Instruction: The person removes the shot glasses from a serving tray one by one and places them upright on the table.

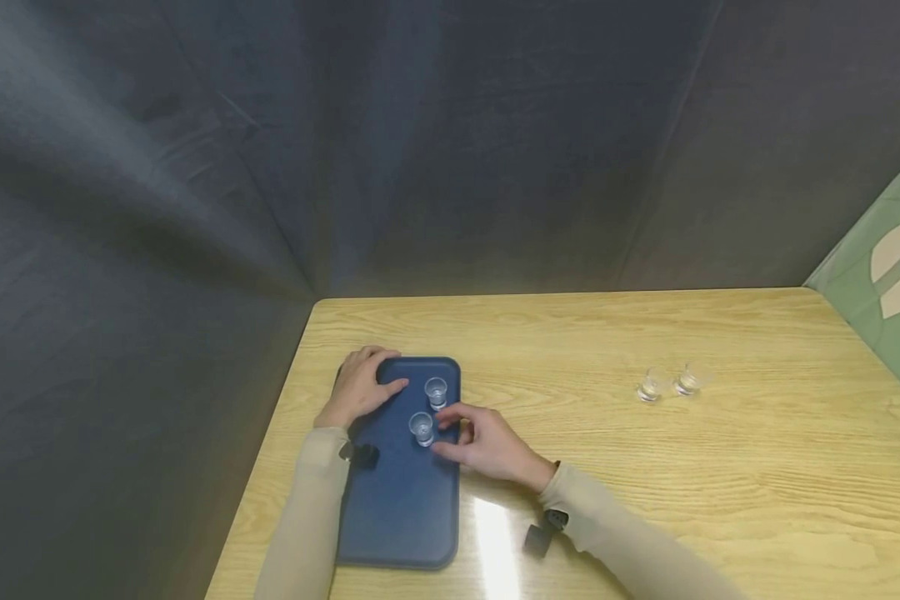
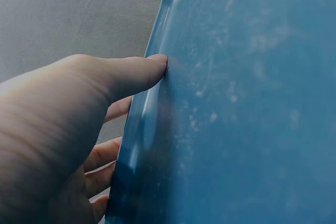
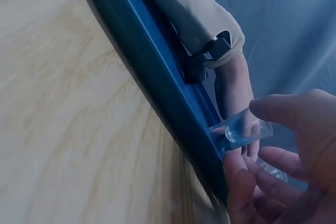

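Observation:
A dark blue tray (image 1: 401, 517) lies on the table, its long sides running away from me. My left hand (image 1: 362, 390) is at its far left corner; in the left wrist view the thumb (image 2: 152, 69) lies over the rim with the other fingers outside it, gripping the edge. Two clear shot glasses stand upright on the tray: a farther one (image 1: 436, 392) and a nearer one (image 1: 422, 428). My right hand (image 1: 491, 443) reaches over the right rim, thumb and forefinger parted, fingertips right beside the nearer glass. In the right wrist view that glass (image 3: 239, 129) shows between thumb and fingers.
Two more clear shot glasses, one (image 1: 649, 386) beside the other (image 1: 688, 380), stand on the wooden table (image 1: 720, 500) to the right. Dark curtains (image 1: 495, 150) border the table at the back and left. A green patterned cloth (image 1: 892, 267) hangs at the right.

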A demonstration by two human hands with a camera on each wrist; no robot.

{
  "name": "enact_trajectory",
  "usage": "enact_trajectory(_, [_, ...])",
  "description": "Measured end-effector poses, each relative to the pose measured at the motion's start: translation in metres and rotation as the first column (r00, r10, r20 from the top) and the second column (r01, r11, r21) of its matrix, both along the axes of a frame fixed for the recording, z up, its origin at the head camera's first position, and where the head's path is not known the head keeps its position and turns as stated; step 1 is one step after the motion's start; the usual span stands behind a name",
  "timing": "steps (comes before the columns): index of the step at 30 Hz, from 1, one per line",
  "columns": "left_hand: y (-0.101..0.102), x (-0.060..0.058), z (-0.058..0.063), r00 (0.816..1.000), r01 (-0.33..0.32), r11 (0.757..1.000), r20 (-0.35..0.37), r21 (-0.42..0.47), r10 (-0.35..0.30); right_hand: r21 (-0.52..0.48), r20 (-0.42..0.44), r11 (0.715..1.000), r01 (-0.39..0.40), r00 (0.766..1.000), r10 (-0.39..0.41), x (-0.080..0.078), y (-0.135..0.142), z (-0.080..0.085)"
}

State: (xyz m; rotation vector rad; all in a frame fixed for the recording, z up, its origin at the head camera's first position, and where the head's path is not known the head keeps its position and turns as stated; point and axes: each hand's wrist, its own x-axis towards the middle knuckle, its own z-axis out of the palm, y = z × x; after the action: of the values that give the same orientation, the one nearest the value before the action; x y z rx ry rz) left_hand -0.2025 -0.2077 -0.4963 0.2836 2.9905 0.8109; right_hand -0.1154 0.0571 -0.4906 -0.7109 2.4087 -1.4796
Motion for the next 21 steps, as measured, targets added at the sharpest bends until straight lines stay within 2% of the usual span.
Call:
enact_trajectory(6, [-0.001,-0.001,-0.001,1.0,0.005,1.0,0.001,-0.002,-0.005,0.021,-0.018,1.0,0.018,1.0,-0.018,0.001,-0.005,0.002])
enact_trajectory(21, [-0.001,-0.002,-0.001,1.0,0.005,1.0,0.003,-0.002,-0.005,-0.008,-0.016,0.999,0.032,0.999,-0.032,0.0,-0.015,0.0])
